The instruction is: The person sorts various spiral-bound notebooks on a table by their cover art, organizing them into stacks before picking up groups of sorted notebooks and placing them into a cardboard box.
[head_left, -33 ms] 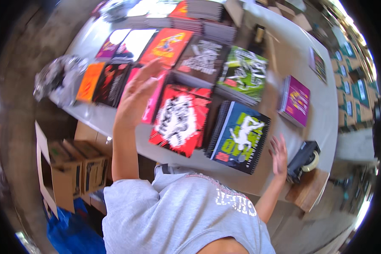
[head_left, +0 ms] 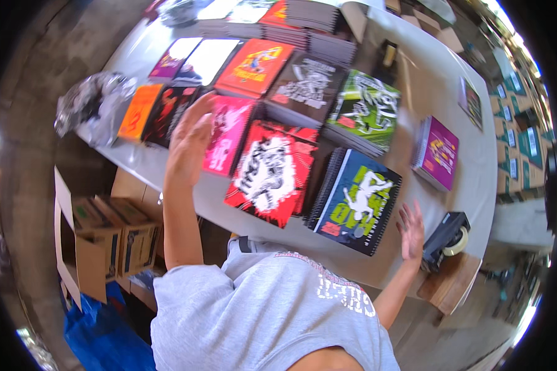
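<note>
Head view: the left hand [head_left: 190,139] hangs over the near left part of the table [head_left: 476,164], fingers stretched out and thumb a little apart, a wide and slack shape. Just to its right lies the pink notebook [head_left: 229,136]; whether the hand touches it I cannot tell. The right hand [head_left: 411,232] is wide too, its fingers spread, just right of the blue notebook [head_left: 359,201], which sits at the near edge with its spiral on the left and a white figure on its cover.

Between the hands, the red notebook [head_left: 272,173] lies right of the pink one and left of the blue one. Left of the left hand are a black-and-red notebook [head_left: 169,114] and an orange notebook [head_left: 140,112], with crumpled clear plastic [head_left: 83,108] at the table's left edge.

Near the right hand, on its right, stands a black tape dispenser [head_left: 442,238], with a wooden block [head_left: 450,281] nearer. Farther off, a purple notebook [head_left: 437,151] lies on the right, and a green-and-white notebook [head_left: 365,114] tops a stack beyond the blue one. Stacked cartons [head_left: 520,145] stand past the right side; a blue bag [head_left: 108,331] lies at near left.
</note>
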A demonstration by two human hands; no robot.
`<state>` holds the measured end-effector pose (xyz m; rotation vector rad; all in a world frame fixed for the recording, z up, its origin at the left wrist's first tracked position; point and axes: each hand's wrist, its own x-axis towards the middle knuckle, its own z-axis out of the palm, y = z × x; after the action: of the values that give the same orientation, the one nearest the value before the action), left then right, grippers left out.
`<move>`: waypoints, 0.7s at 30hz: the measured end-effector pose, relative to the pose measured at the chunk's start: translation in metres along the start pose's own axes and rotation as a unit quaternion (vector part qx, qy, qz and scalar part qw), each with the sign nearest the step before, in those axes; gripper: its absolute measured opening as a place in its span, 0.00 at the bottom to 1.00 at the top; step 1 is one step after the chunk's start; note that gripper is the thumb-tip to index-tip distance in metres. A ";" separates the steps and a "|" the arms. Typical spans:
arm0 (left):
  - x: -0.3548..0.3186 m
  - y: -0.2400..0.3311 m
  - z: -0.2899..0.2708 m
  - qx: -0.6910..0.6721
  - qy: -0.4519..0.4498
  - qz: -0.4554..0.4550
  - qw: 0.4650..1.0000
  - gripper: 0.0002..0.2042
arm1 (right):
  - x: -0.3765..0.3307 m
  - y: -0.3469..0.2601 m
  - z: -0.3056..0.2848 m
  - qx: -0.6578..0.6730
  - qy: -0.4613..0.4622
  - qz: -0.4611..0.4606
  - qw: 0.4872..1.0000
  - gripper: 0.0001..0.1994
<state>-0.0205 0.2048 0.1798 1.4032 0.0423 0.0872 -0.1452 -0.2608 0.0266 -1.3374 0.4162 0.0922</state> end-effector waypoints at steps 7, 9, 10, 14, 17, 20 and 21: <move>-0.087 -0.005 -0.136 0.048 0.341 -0.021 0.938 0.24 | -0.007 -0.029 0.041 -0.197 0.085 -0.182 0.960 0.30; -0.089 0.008 -0.147 0.050 0.342 0.009 0.938 0.23 | -0.024 -0.067 0.089 -0.215 0.077 -0.253 0.940 0.29; -0.085 0.014 -0.152 0.064 0.328 0.047 0.941 0.23 | -0.030 -0.083 0.114 -0.232 0.083 -0.320 0.915 0.28; -0.072 0.031 -0.185 0.085 0.303 0.103 0.944 0.23 | -0.030 -0.104 0.209 -0.119 -0.066 -0.367 0.920 0.24; -0.047 0.038 -0.220 0.087 0.278 0.097 0.952 0.23 | -0.032 -0.101 0.283 -0.186 -0.173 -0.287 0.924 0.26; -0.011 0.032 -0.274 0.091 0.228 0.104 0.964 0.23 | -0.042 -0.092 0.343 -0.128 -0.279 -0.233 0.923 0.25; 0.001 0.029 -0.293 0.088 0.210 0.095 0.969 0.23 | -0.047 -0.093 0.374 -0.125 -0.316 -0.296 0.892 0.25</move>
<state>-0.0443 0.4975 0.1600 1.5422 0.2727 0.5500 -0.0704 0.0822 0.1921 -1.5461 -0.5801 0.0675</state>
